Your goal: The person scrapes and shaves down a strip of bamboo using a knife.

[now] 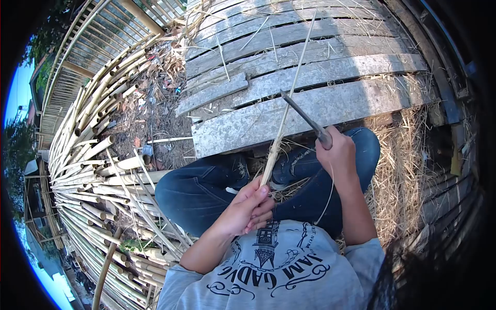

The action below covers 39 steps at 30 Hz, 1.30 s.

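My left hand [250,204] is closed around the near end of a long, thin bamboo strip [289,101]. The strip runs away from me over the wooden planks, and its near part looks split or frayed. In my right hand [338,155] is the handle of a knife [306,116], whose dark, narrow blade points forward and to the left. Its tip is close to the strip; whether they touch I cannot tell. A thin curved sliver [329,199] hangs below my right hand, over my crossed legs in blue jeans.
Ahead lies a weathered plank platform [330,106] with scattered slivers and a short loose board [214,94]. Many bamboo poles [98,199] are piled on the left, beside a bamboo fence [93,44]. Straw-like shavings [395,170] cover the ground on the right.
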{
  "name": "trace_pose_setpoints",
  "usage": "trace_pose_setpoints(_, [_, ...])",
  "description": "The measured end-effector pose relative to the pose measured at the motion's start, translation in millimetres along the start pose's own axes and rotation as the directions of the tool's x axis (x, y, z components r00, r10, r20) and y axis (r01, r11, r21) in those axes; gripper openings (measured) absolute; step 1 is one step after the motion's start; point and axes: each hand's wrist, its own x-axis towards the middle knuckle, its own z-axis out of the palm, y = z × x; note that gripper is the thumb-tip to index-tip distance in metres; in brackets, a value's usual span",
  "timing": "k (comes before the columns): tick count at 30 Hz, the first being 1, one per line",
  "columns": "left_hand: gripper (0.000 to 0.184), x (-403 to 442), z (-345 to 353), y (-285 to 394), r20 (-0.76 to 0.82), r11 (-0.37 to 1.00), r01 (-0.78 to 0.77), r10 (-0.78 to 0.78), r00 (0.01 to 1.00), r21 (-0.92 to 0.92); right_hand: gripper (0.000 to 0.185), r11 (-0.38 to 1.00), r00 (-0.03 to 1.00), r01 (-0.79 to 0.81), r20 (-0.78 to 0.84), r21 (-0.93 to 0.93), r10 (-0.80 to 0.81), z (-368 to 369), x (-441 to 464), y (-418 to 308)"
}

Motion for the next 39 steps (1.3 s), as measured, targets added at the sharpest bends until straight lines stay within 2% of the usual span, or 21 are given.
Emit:
trace_pose_setpoints(2, [0.023,0,-10,1,-0.035,0.998,-0.024,0.026,0.999,0.056,0.015,0.991,0.994,-0.105,-0.036,-0.078,0.103,-10,9,20])
trace_pose_setpoints(4, [0.023,-2,-18,-1,-0.078,0.997,-0.009,0.014,0.997,0.072,0.014,0.999,0.997,-0.037,-0.059,0.036,0.04,-20,-2,7])
trace_pose_setpoints(7, [0.021,2,-6,1,-0.087,0.998,0.002,0.004,0.996,0.07,0.014,0.954,0.955,0.276,0.082,0.12,-0.286,-17,-23,-20])
trace_pose_setpoints(8, [0.022,3,-1,2,-0.041,0.996,0.019,-0.016,0.999,0.089,0.013,0.952,0.947,0.29,0.117,0.099,-0.3,-7,-22,-17])
trace_pose_setpoints(10, [0.025,3,-2,-3,-0.064,0.999,0.042,-0.042,0.997,0.006,0.012,0.985,0.982,0.173,0.08,0.01,-0.173,7,-9,6])
trace_pose_setpoints(11, [0.019,2,-11,-4,-0.018,0.997,0.051,-0.052,0.998,-0.052,0.018,0.996,0.997,0.022,0.078,-0.091,-0.015,7,3,17])
trace_pose_setpoints(14, [0.018,-10,-26,-9,0.113,0.992,0.055,-0.042,0.993,-0.111,0.012,0.999,0.996,-0.05,-0.071,-0.014,0.049,-9,13,25])
trace_pose_setpoints(16, [0.02,-5,-30,-12,0.076,0.976,0.048,-0.032,0.997,-0.214,0.011,0.991,0.999,0.049,-0.012,0.121,-0.048,-19,-3,-13])
trace_pose_setpoints(18, [0.025,-5,-9,-4,0.081,0.961,0.1,-0.081,0.993,-0.256,0.016,0.948,0.953,0.286,0.064,0.137,-0.297,-7,-17,-28])
trace_pose_setpoints(20, [0.031,-6,-3,-3,0.104,0.941,0.169,-0.145,0.984,-0.292,0.014,0.985,0.985,0.162,0.056,0.052,-0.165,6,-6,-9])
trace_pose_setpoints(21, [0.031,-5,-7,-5,0.084,0.931,0.148,-0.127,0.988,-0.333,0.014,0.999,0.998,0.002,0.061,-0.051,0.001,7,5,3])
trace_pose_setpoints(22, [0.031,-3,-13,-4,0.063,0.923,0.119,-0.103,0.993,-0.366,0.017,0.992,0.999,-0.035,0.027,-0.123,0.038,3,11,16])
trace_pose_setpoints(24, [0.029,-7,-24,-12,0.125,0.942,0.128,-0.093,0.988,-0.311,0.015,1.0,0.999,-0.014,-0.044,-0.012,0.013,-10,9,19])
trace_pose_setpoints(26, [0.029,-3,-29,-16,0.176,0.891,0.177,-0.112,0.978,-0.417,0.016,0.979,0.989,0.15,-0.007,0.137,-0.151,-15,-11,-2])
trace_pose_setpoints(28, [0.028,1,-18,-13,0.229,0.875,0.211,-0.119,0.966,-0.436,0.018,0.93,0.931,0.362,0.03,0.064,-0.365,-8,-21,-12])
trace_pose_setpoints(31, [0.028,5,-20,-13,0.268,0.854,0.247,-0.132,0.954,-0.458,0.016,0.993,0.991,0.112,0.081,-0.037,-0.109,7,-3,15])
trace_pose_setpoints(34, [0.028,2,-29,-17,0.162,0.889,0.16,-0.099,0.982,-0.43,0.016,0.99,0.996,0.087,0.009,-0.113,-0.086,2,-4,9])
trace_pose_setpoints(35, [0.029,-3,-29,-17,0.191,0.908,0.18,-0.114,0.975,-0.378,0.015,0.996,0.997,0.08,0.014,-0.029,-0.08,0,-9,4])
trace_pose_setpoints(36, [0.03,-6,-28,-17,0.221,0.922,0.202,-0.132,0.966,-0.33,0.015,0.997,0.997,0.078,0.019,-0.025,-0.077,-2,-12,-1])
trace_pose_setpoints(38, [0.031,-7,-22,-17,0.208,0.932,0.197,-0.137,0.969,-0.305,0.013,0.943,0.938,0.323,0.103,0.073,-0.33,-3,-18,-8])
trace_pose_setpoints(39, [0.032,-7,-17,-17,0.146,0.929,0.185,-0.145,0.979,-0.32,0.013,0.949,0.939,0.314,0.134,0.041,-0.316,9,-20,0])
